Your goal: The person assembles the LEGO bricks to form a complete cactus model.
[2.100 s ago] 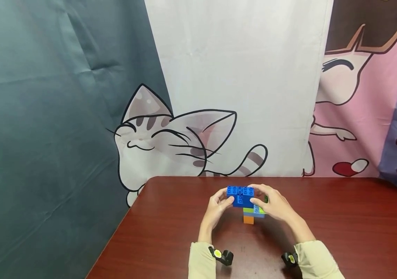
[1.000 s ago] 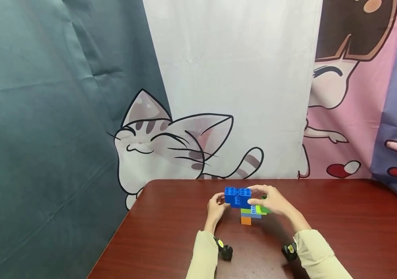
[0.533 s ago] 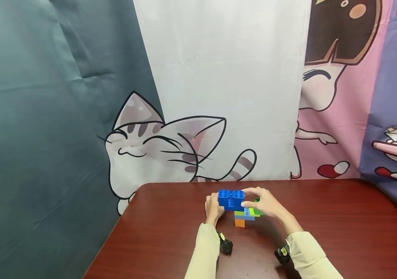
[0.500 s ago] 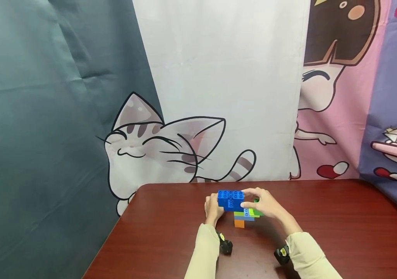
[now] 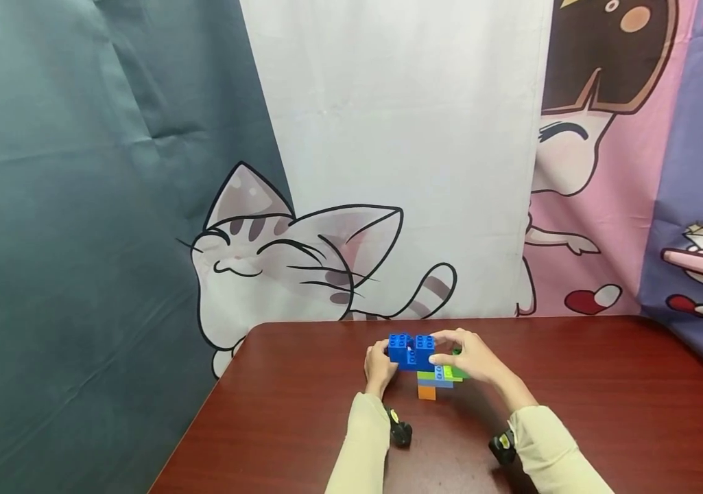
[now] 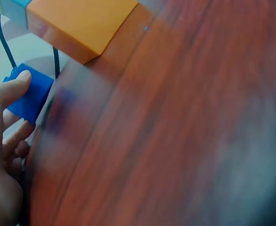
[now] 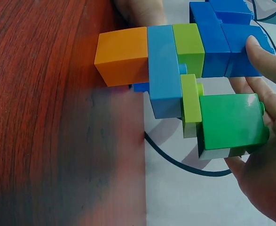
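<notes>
In the head view a built model of toy bricks stands on the table, with dark blue bricks (image 5: 425, 350) on top. Beneath them are light green, light blue and an orange brick (image 5: 426, 392); a green brick (image 7: 232, 120) juts out to the right. My right hand (image 5: 474, 357) grips the right end of the dark blue bricks, thumb in front and fingers behind. My left hand (image 5: 378, 367) is at the model's far left side, its fingertips hidden there by blue bricks. In the left wrist view it pinches a separate blue brick (image 6: 32, 96), beyond the orange one.
The brown wooden table (image 5: 289, 412) runs back to a hanging cloth backdrop (image 5: 437, 151) printed with a cat. Black wrist cameras (image 5: 502, 449) are strapped at both cuffs.
My left hand has shifted from the model's front left end to behind it. A gap now shows in the middle of the top blue row, where studs showed before. My right hand keeps its grip.
</notes>
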A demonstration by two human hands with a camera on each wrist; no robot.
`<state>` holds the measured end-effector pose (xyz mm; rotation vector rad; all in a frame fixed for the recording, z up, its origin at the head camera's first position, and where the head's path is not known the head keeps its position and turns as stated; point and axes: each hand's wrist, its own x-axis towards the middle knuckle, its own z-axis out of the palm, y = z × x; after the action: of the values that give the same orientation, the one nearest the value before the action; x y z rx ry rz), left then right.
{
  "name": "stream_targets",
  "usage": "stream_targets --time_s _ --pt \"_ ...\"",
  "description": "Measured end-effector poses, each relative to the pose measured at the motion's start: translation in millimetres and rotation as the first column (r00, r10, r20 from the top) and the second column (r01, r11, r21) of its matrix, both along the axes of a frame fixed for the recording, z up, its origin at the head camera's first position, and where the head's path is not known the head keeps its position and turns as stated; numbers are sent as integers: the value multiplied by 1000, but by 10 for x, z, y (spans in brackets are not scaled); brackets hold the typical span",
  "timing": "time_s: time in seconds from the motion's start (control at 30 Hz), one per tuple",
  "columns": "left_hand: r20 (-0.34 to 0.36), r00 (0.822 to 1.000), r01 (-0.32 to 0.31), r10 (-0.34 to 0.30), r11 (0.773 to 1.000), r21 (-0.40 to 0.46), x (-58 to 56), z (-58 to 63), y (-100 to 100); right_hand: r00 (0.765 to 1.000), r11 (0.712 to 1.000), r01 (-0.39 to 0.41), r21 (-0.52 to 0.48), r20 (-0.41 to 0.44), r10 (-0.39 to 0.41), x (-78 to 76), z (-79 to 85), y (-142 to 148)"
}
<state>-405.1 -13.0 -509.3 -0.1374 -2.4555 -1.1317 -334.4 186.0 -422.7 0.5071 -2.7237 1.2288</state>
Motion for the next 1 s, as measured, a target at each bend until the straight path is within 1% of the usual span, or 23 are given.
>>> stream_targets --time_s 0.03,0.07,0.1,0.13,0.2,0.3,0.4,0.43,0.5,0.53,0.57,0.63,0.67,0.73,0.8,0.87,0.9,0.97,1.0 --pt "2 1000 11 -11 998 67 -3 1 -13 1000 1000 -2 -1 4 2 0 -1 4" --pt "1 1000 22 -22 990 138 -3 1 -32 1000 1000 -3 -2 10 3 1 -2 7" --pt "3 1000 30 -31 978 204 -3 -2 -56 1000 1000 -3 -3 17 3 1 -2 9" --pt "7 999 38 -42 962 270 0 -4 -84 1000 1000 -1 -4 24 1 1 -2 10" --pt "8 998 50 -57 933 355 6 -11 -153 999 1000 3 -9 35 -3 -1 -1 15" --pt "17 996 70 -84 909 410 16 16 -270 999 1000 19 -15 33 -19 -1 10 18" --pt "17 992 101 -121 886 452 30 92 -386 999 1000 22 -14 32 -22 4 23 15" --pt "13 991 112 -133 876 469 38 132 -420 999 1000 20 -12 32 -19 8 26 13" --pt "-31 987 152 -159 850 504 61 233 -471 999 1000 14 -6 32 -14 16 28 10" --pt "-58 984 174 -168 835 523 83 298 -489 999 1000 12 -5 33 -12 15 26 5" --pt "-82 981 191 -174 824 534 121 388 -498 999 1000 11 -7 34 -11 16 26 -1" --pt "-147 969 246 -198 806 538 223 592 -495 999 1000 13 -10 33 -13 16 20 -4" --pt "-180 961 276 -212 802 530 286 701 -482 999 1000 19 -11 34 -18 18 17 -4" --pt "-214 946 320 -243 799 509 428 922 -436 999 1000 26 -17 35 -25 21 12 -4" --pt "-234 930 364 -285 811 458 559 1105 -383 999 999 30 -22 37 -29 20 5 1" --pt "-230 914 402 -333 821 407 657 1231 -323 999 999 32 -24 36 -31 17 -1 2" --pt "-223 906 421 -360 823 381 695 1275 -293 999 999 31 -26 35 -30 15 -2 1" --pt "-206 888 459 -412 828 321 759 1331 -240 999 999 30 -27 34 -29 12 -4 -1" --pt "-197 877 480 -439 826 295 779 1343 -217 999 999 26 -26 31 -25 11 -4 -3"
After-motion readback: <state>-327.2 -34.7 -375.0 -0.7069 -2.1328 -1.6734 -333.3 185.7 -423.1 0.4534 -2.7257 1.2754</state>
